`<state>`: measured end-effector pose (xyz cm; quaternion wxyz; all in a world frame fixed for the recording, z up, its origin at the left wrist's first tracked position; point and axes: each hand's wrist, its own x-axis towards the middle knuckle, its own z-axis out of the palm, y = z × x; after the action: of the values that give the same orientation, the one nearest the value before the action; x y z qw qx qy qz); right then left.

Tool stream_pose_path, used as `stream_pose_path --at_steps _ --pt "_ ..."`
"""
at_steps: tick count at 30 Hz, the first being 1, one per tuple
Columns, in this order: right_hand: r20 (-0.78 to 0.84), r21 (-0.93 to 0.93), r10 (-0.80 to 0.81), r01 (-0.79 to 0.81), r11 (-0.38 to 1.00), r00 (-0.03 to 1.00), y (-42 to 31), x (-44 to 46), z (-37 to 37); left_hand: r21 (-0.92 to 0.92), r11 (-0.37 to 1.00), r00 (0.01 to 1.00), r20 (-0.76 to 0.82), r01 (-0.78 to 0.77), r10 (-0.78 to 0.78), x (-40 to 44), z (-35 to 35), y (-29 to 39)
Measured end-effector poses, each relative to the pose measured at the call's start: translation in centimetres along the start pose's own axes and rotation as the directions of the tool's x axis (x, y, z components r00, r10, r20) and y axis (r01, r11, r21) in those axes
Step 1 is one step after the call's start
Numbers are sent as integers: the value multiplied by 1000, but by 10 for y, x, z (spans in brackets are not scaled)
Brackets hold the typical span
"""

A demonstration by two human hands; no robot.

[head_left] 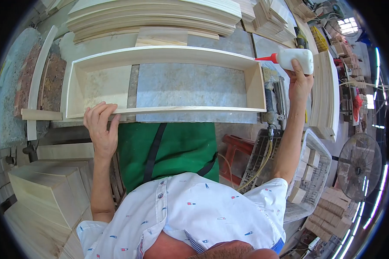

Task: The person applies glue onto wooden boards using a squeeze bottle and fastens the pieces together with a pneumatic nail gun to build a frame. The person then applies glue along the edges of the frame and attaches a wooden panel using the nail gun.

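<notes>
A pale rectangular wooden frame (168, 55), made of thin upright boards, lies lengthwise across the work surface before me. My left hand (102, 131) is at its near left corner, fingers bent over the top edge of the near board and thumb against the outer side. In my right hand (300, 82) is a white glue bottle (303, 56), held sideways with its red nozzle pointing left. The nozzle tip is at the far right corner of the frame, by the top edge; whether it touches the wood I cannot tell.
Stacked boards (151, 17) lie behind the frame, and more stand to the right (326, 95). A nail gun (270, 101) with a yellow hose is beside the frame's right end. A plastic crate (317, 185) holds wood blocks. Large panels (47, 185) stand at lower left.
</notes>
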<state>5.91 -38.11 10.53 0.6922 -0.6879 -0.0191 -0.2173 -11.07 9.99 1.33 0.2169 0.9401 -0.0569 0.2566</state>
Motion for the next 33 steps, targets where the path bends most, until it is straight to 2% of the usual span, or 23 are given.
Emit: stream_pose_path --at_steps 17,33 --pt "-90 -21 -24 22 1000 996 -3 -14 -20 1 1000 1000 6 -4 4 0 0 1" --pt "-138 -48 -23 17 999 990 -25 -74 -40 4 1000 1000 -5 -19 20 -2 3 -2"
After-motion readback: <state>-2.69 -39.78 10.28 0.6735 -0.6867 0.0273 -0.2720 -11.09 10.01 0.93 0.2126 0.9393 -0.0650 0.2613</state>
